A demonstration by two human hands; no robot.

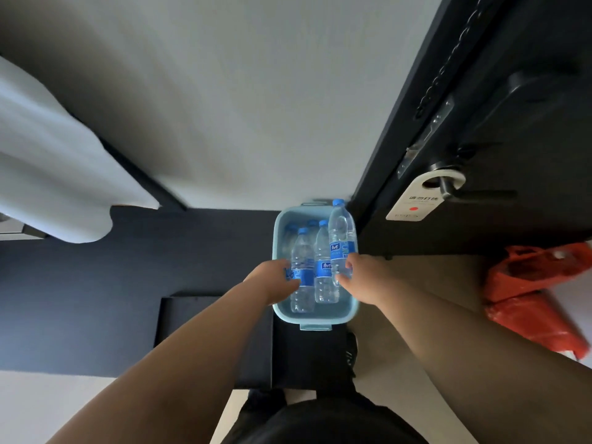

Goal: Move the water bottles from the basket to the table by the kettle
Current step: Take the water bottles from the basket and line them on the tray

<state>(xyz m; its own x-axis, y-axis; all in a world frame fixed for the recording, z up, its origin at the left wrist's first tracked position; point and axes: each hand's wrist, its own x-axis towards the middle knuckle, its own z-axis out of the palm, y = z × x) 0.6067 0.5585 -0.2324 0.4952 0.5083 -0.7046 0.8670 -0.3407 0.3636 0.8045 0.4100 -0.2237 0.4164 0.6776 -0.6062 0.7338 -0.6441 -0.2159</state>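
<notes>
Hands reach down into the basket together. The left hand (274, 280) has thumb and fingers curled round the clear plastic water bottle with a blue cap and blue label (302, 267) at the near left. The right hand (362, 277) grips a matching bottle (341, 241) that stands higher than the others, its cap above the far rim, so it looks partly lifted out. Between the two hands stands a third upright bottle (323, 264), which neither hand holds. Just beyond the left hand's fingers, two more blue caps (312, 223) show at the back.

All of these sit in the light blue plastic basket with small end handles (320, 319), which rests on something dark below the wrists.

To the right of the right hand lies a crumpled red-orange plastic bag (538, 283). Further beyond that hand is a black door with a lever handle (455, 190), which carries a white hang tag with a red dot (415, 203).

Neither table nor kettle is in view. No bottle is fully clear of the basket, so the task appears to be near its start, with at least five bottles to carry over.
</notes>
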